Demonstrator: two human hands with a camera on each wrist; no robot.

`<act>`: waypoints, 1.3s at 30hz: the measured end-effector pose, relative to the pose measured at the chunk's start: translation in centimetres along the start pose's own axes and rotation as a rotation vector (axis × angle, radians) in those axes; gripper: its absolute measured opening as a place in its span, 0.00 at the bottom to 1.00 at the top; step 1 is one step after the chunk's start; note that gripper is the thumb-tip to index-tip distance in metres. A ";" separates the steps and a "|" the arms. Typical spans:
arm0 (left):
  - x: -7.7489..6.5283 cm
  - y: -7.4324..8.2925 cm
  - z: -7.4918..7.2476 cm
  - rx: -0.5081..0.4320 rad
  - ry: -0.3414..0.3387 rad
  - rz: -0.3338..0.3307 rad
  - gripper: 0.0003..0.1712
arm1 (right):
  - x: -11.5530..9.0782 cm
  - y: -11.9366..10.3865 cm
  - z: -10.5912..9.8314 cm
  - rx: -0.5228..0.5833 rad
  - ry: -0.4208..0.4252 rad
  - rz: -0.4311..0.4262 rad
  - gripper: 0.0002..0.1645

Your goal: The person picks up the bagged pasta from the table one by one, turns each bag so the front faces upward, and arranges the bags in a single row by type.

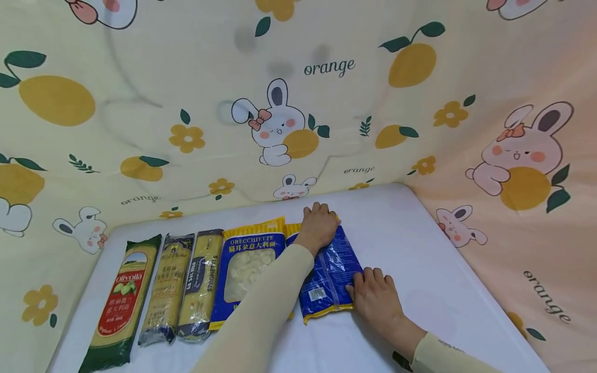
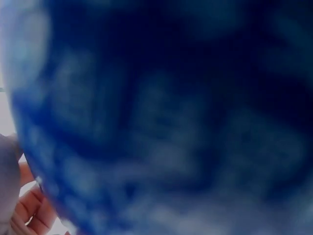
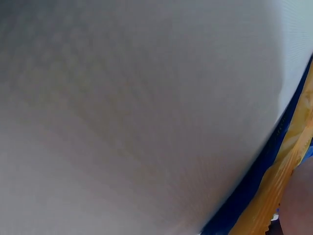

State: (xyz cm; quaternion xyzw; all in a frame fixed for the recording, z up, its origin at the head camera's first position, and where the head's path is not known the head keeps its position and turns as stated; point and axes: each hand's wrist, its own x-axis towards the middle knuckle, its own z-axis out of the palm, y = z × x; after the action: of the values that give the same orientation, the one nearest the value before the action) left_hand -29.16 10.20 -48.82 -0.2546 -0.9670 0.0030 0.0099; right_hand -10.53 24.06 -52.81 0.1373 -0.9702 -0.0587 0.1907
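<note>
A blue-and-yellow pasta bag [image 1: 331, 269] lies at the right end of a row, its back with a barcode facing up. My left hand [image 1: 319, 225] reaches across and grips its top edge, fingers bent over it. At the lower right edge, my right hand [image 1: 377, 299] pinches the same bag. Just left, partly behind my left sleeve, is a matching orecchiette bag [image 1: 249, 264], window side up. The left wrist view is mostly filled by blurred blue packaging [image 2: 161, 117]; the right wrist view shows the bag's yellow edge [image 3: 274, 191].
Further left lie two clear spaghetti packs [image 1: 200, 285] [image 1: 168, 285] and a green-and-red pasta pack [image 1: 122, 300], side by side. They rest on a white table [image 1: 434, 290]. A printed curtain [image 1: 186, 77] with rabbits and oranges hangs behind and along the right side.
</note>
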 end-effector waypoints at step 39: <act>-1.0 -4.5 -2.3 -0.091 0.610 0.052 0.15 | 2.4 2.5 -2.4 0.141 0.350 -0.039 0.19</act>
State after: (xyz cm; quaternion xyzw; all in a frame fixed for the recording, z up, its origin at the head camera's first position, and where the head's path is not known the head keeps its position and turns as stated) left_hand -30.50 5.81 -46.44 -0.2688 -0.9116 -0.1169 0.2882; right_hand -12.38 25.57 -49.33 0.1774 -0.9211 0.0303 0.3453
